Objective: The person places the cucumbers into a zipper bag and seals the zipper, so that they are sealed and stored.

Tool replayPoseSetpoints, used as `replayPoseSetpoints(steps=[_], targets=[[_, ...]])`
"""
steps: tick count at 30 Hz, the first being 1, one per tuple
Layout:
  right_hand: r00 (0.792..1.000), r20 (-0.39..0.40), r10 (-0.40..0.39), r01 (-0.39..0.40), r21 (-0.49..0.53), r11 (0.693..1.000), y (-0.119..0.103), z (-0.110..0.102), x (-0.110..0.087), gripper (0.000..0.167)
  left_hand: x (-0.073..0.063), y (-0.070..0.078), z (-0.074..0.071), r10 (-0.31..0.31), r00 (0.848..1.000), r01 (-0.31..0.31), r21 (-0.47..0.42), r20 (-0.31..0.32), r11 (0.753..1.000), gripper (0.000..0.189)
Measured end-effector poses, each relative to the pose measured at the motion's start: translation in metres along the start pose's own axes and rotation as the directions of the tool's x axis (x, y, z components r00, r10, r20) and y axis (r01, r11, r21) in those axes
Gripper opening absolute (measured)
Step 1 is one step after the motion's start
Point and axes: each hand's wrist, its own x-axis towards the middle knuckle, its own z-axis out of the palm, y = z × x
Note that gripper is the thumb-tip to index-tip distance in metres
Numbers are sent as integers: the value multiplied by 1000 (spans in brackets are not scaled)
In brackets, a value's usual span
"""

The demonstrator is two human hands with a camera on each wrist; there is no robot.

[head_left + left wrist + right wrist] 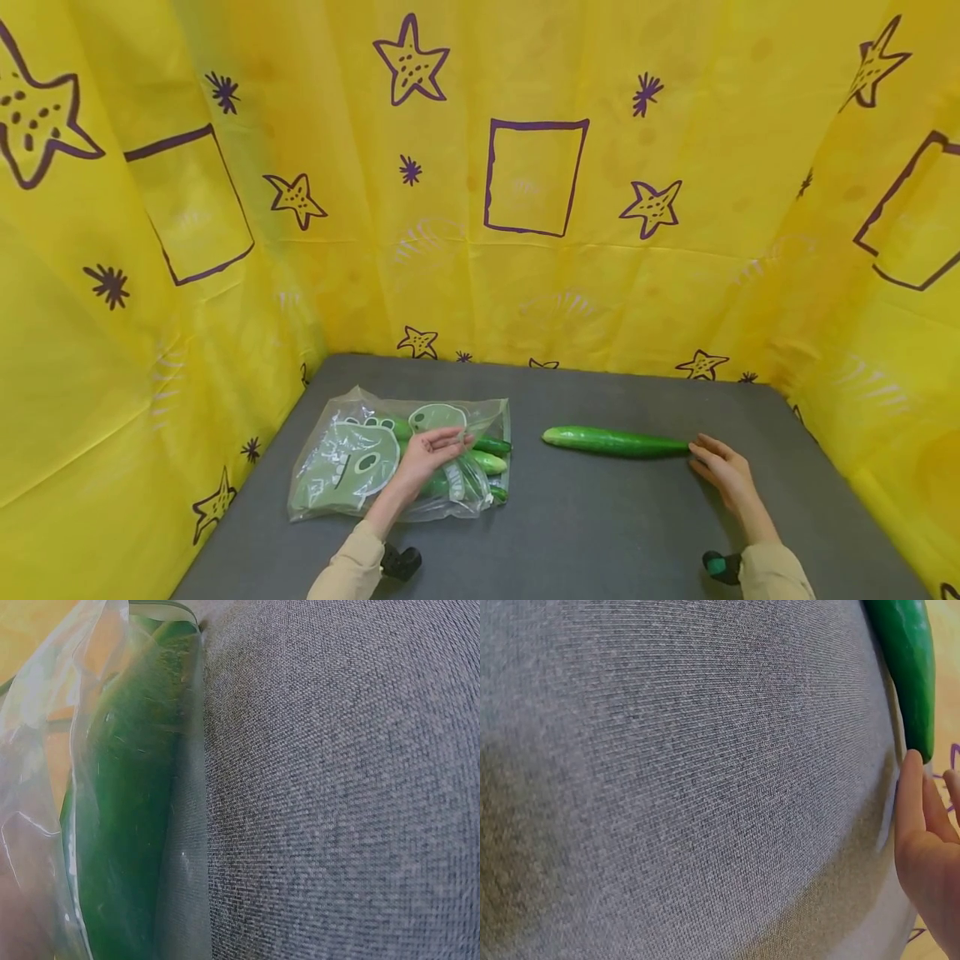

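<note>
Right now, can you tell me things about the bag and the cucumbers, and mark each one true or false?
1. One loose cucumber lies outside the bag. True.
2. The bag is empty. False: the cucumbers inside show through its clear plastic.
3. The right hand is at one end of the loose cucumber. True.
4. The left hand is at the loose cucumber's other end. False: the left hand is at the bag, pinching its plastic.
5. The table is grey. True.

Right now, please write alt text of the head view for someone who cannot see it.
A person's left hand pinches a clear, cartoon-printed bag of cucumbers on a grey table; the right hand touches one end of a loose cucumber. Behind hangs yellow star-patterned fabric.
</note>
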Motion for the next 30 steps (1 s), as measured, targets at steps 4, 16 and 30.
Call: replayPoseSetpoints(steps=[4,16,30], targets=[[1000,-6,-25,25,-33,999,2,2,2,71,1,-1,1,4,1000,-4,-6,-5,1000,42],[998,-6,-66,63,-192,979,5,4,3,68,1,0,1,-11,1000,11,3,-18,1000,43],[982,180,-56,142,-509,849,1,-5,0,51,0,4,1,-19,1000,19,25,-16,1000,43]])
